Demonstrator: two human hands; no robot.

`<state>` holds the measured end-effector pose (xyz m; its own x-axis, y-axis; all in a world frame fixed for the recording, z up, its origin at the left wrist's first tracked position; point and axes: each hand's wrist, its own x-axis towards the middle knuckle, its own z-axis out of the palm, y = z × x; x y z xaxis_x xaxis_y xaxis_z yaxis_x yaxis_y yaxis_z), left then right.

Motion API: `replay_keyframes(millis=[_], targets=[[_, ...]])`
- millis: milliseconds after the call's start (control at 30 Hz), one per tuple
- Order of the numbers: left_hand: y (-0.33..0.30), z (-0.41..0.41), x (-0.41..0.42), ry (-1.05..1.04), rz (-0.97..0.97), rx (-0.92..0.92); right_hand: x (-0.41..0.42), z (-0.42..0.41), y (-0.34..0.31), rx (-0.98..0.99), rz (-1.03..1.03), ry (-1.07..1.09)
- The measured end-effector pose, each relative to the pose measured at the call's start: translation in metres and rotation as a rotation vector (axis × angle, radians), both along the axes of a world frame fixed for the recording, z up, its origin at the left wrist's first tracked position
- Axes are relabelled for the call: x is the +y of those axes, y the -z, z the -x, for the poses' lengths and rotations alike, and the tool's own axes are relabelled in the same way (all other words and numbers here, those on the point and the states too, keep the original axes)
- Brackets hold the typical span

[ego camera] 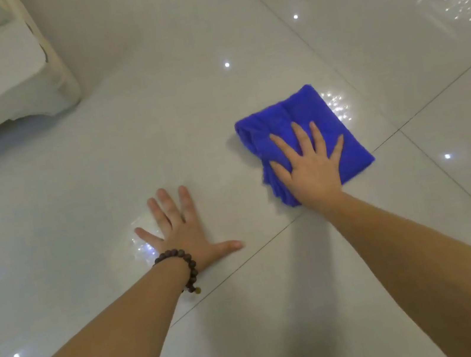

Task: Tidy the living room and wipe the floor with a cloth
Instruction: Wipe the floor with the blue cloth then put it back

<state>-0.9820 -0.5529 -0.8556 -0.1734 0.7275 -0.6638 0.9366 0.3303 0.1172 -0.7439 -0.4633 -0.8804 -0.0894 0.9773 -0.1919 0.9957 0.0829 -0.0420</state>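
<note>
1. Where the glossy pale floor (pixel 205 43) fills the view, two bare forearms are seen reaching forward from the near edge, both hands laid palm-down on the tiles.
2. Right hand (pixel 310 165): fingers spread and straight, pressed flat on top of a folded blue cloth (pixel 285 113). Nothing is pinched or curled round; the cloth is held only by downward pressure of the palm and fingers.
3. Blue cloth: lies flat on the floor, folded to a rough rectangle, skewed to the tile lines. Its near-left edge looks bunched into small folds beside the heel of the hand. Its near-right corner is just beside a dark grout line (pixel 433 101) that runs diagonally across the floor.
4. Left hand (pixel 187 233): fingers spread, thumb splayed outward toward the right, palm resting directly on bare tile. Nothing is held. It lies well apart from the cloth, nearer to the viewer.
5. A dark beaded bracelet (pixel 184 264) is worn round the left wrist.
6. White furniture base (pixel 1 74) is seen at the far-left corner of the view, its foot standing on the floor, well apart from both hands.
7. Small bright light reflections are scattered over the tiles; a sparkling cluster is noted just beyond the cloth's far-right edge, another beside the left hand's little finger.
</note>
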Motion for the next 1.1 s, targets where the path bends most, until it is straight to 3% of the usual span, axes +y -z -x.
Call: replay_keyframes(millis=[133,233,333,400,500,567,633,733,800,833,900,1000,1067,1100], targets=[[-0.001,-0.002,0.001,-0.007,-0.011,0.019,0.011,0.014,0.001,0.067,-0.089,0.046],[-0.006,-0.002,0.002,0.002,-0.001,0.035,-0.091,-0.006,-0.003,0.095,-0.127,-0.170],[-0.011,-0.003,0.002,0.025,0.022,0.052,-0.165,-0.084,-0.007,0.097,-0.063,-0.294],[-0.011,-0.004,0.001,0.035,0.034,0.061,-0.167,-0.161,-0.004,0.037,-0.091,0.029],[-0.013,-0.006,0.000,0.056,0.033,0.107,-0.147,-0.250,-0.015,0.072,-0.080,0.852],[-0.013,-0.009,0.000,0.062,0.027,0.125,-0.137,-0.239,-0.018,0.076,-0.077,1.075],[-0.014,-0.011,-0.001,0.063,0.015,0.124,-0.140,-0.179,-0.009,0.046,-0.121,0.933],[-0.014,-0.013,-0.005,0.071,-0.008,0.132,-0.173,-0.077,0.004,0.064,-0.203,0.310],[-0.014,-0.015,-0.007,0.080,-0.015,0.139,-0.191,-0.076,0.002,0.093,-0.204,-0.001],[-0.015,-0.015,-0.006,0.080,-0.014,0.138,-0.196,-0.097,0.002,0.096,-0.224,-0.049],[-0.018,-0.016,-0.005,0.078,-0.004,0.127,-0.221,-0.154,0.005,0.043,-0.222,0.182],[-0.014,-0.015,-0.005,0.088,0.005,0.134,-0.265,-0.225,-0.004,0.002,-0.170,0.957],[-0.013,-0.015,-0.003,0.093,0.020,0.148,-0.257,-0.212,-0.009,0.041,-0.167,1.323],[-0.015,-0.016,0.000,0.094,0.037,0.153,-0.242,-0.185,-0.010,0.052,-0.170,1.378]])
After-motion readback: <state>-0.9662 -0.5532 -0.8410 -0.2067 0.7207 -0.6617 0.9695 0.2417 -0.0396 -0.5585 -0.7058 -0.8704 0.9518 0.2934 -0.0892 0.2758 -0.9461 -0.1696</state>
